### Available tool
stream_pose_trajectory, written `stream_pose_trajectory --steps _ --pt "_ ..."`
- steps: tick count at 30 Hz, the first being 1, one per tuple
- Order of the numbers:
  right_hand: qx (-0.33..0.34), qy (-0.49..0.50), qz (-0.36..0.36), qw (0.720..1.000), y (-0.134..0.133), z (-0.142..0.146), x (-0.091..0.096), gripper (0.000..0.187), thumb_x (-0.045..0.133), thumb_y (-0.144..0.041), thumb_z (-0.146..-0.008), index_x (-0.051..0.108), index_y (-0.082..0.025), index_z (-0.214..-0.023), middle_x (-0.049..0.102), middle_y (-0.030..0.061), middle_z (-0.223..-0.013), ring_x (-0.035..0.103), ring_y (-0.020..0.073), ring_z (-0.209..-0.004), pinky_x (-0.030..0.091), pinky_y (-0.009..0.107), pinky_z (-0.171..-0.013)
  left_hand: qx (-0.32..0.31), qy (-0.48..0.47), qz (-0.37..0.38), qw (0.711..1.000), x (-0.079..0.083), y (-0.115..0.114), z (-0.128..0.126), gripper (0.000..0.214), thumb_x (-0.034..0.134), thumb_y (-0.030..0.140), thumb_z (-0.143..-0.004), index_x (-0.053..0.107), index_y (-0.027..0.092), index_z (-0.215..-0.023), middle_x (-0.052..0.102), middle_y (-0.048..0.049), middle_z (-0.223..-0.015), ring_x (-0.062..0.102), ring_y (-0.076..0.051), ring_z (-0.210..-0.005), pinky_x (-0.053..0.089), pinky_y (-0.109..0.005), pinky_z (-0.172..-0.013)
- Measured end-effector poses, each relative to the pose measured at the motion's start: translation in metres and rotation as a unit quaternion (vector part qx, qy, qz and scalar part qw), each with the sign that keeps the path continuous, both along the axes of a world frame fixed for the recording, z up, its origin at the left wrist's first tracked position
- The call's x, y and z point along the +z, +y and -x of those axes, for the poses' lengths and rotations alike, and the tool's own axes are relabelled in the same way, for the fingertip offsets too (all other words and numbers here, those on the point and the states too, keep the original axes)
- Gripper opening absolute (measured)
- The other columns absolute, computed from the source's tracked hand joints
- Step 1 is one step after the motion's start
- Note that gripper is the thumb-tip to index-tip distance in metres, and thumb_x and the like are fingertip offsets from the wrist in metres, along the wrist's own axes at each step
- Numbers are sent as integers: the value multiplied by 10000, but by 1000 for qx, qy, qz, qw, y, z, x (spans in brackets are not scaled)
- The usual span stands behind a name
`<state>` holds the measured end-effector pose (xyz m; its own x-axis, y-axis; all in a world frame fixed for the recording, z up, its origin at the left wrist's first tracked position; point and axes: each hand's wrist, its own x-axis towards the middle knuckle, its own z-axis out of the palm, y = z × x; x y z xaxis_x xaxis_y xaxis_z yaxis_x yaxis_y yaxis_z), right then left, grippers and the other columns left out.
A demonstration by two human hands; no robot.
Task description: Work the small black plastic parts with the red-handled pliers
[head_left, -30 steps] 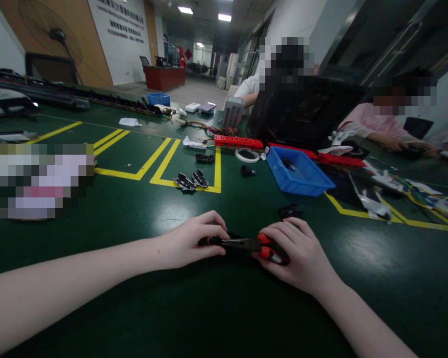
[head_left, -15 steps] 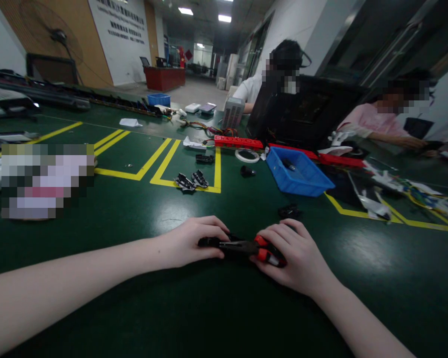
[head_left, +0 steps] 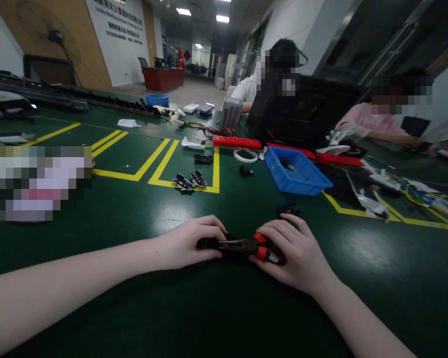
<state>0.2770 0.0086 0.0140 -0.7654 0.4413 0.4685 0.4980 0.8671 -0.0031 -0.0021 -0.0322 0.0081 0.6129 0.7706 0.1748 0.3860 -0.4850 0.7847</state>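
Note:
My right hand (head_left: 291, 248) is closed round the red-and-black handles of a pair of pliers (head_left: 242, 246), whose dark jaws point left. In my left hand (head_left: 194, 241) a small black part (head_left: 208, 243) is pinched between thumb and fingers. The pliers' tips meet this part; whether they bite on it I cannot tell. Its far side is hidden by my fingers. Just beyond my right hand lies another black piece (head_left: 288, 209) on the green table.
A blue bin (head_left: 296, 171) stands ahead to the right, near a black cone-like piece (head_left: 246, 171) and a white ring (head_left: 245, 155). Several black-and-silver parts (head_left: 189, 181) lie by yellow tape. Red power strips (head_left: 237, 141) run behind. Two people sit across the table.
Both hands keep their hold on the black part and the pliers, with hardly any movement. The whole view has shifted very slightly.

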Motion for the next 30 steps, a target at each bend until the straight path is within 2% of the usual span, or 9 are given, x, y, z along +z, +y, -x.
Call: stream_pose_trajectory --steps 5,9,11,21,30 --pt "-9 5 -37 999 1 -3 3 345 695 -416 -813 609 -175 -1044 686 100 -1001 645 260 -938 443 478 -933 19 -13 6 1000 1 0 1 146 667 162 -892 654 185 -1036 578 -66 -1213 603 -205 -1102 513 -358 -955" --pt "-3 8 -16 1000 1 -2 3 341 694 -420 -822 618 -171 -1041 670 113 -977 637 245 -885 526 388 -741 17 -19 8 1000 1 -1 1 137 678 168 -885 655 183 -1020 580 -58 -1201 603 -196 -1084 513 -349 -941" --pt "4 18 -10 1000 0 -2 3 339 695 -410 -827 617 -169 -1051 667 112 -960 635 232 -855 538 364 -699 14 -25 4 1000 1 0 2 138 683 175 -881 656 183 -1017 584 -60 -1187 603 -198 -1076 511 -354 -941" --pt "19 43 -6 999 -2 -5 1 410 696 -379 -830 587 -139 -1145 641 137 -1017 649 229 -870 580 352 -701 21 -25 9 999 2 -1 1 123 681 191 -887 656 181 -1007 587 -56 -1187 607 -196 -1070 509 -350 -930" --pt "16 48 -10 999 -3 -3 2 344 708 -370 -817 601 -152 -1060 646 121 -956 647 216 -814 574 336 -666 28 -32 14 999 4 -2 0 115 676 187 -881 658 175 -994 591 -69 -1182 609 -207 -1060 514 -363 -919"
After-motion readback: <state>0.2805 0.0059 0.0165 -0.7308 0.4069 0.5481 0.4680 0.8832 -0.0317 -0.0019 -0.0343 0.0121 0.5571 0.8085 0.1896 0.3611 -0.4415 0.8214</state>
